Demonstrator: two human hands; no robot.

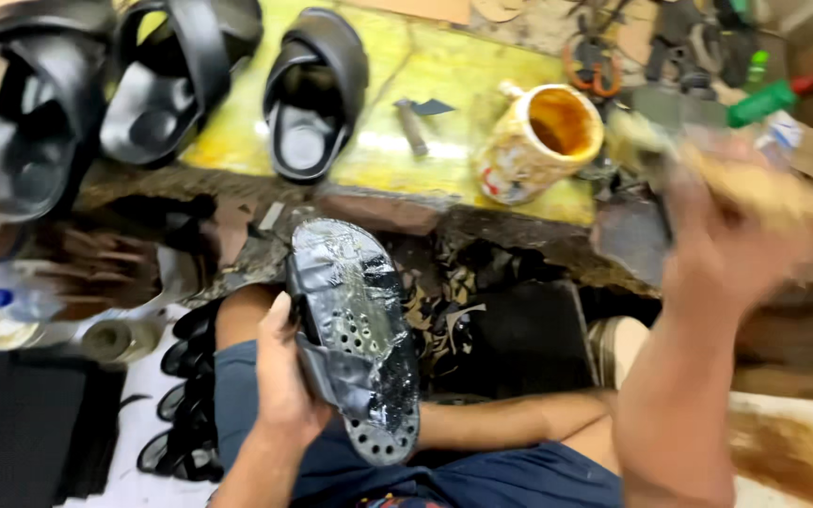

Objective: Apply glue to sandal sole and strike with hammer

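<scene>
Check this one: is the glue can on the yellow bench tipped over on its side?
No, the glue can stands upright on the yellow bench, its open mouth facing up and yellowish glue showing inside.

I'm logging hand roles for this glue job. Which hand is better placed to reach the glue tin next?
Probably the right hand: it is raised, blurred, near the glue tin, gripping something brush-like. The left hand is holding the sandal sole.

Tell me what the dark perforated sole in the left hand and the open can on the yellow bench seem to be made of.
The dark perforated sandal sole, held in the left hand, looks like moulded rubber or foam; its wet shine suggests a glue coat. The open cylindrical can seems to be printed tin, its inside smeared amber, probably adhesive. The right hand is too blurred to judge.
</scene>
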